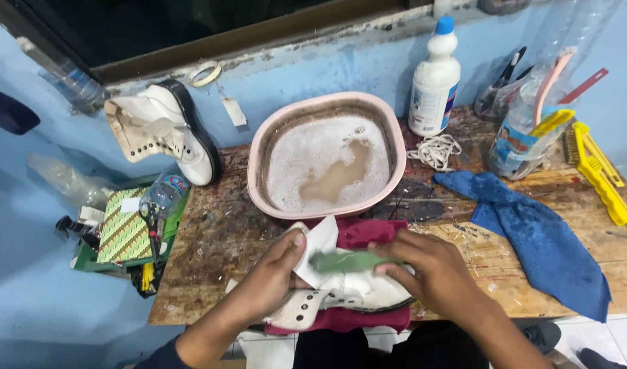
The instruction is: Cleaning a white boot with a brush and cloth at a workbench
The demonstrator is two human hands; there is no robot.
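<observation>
You are in the scrubbing step: a white boot (pixel 341 290) lies on its side on a dark red cloth (pixel 358 236) at the near edge of the tabletop (pixel 211 232), at 6 o'clock from the pink basin (pixel 259 147). Your left hand (pixel 272 277) is closed on the boot's upper, with the thumb pressing on the white tongue, and keeps it steady. Your right hand (pixel 433 270) is closed on a green brush (pixel 351 261), which lies across the boot; the picture is a little blurred there, so I cannot tell how hard it presses.

The basin holds foamy, brownish water. A second white boot (pixel 164 130) leans against the blue wall at 10 o'clock from the basin, apart from your hands. A white bottle (pixel 434 78) stands at 2 o'clock from the basin, and a blue cloth (pixel 539 232) lies at 3 o'clock from your right hand.

In my judgement, the next move calls for short strokes with the brush while the left hand holds firm, because the boot rests on soft cloth and can slide.
</observation>
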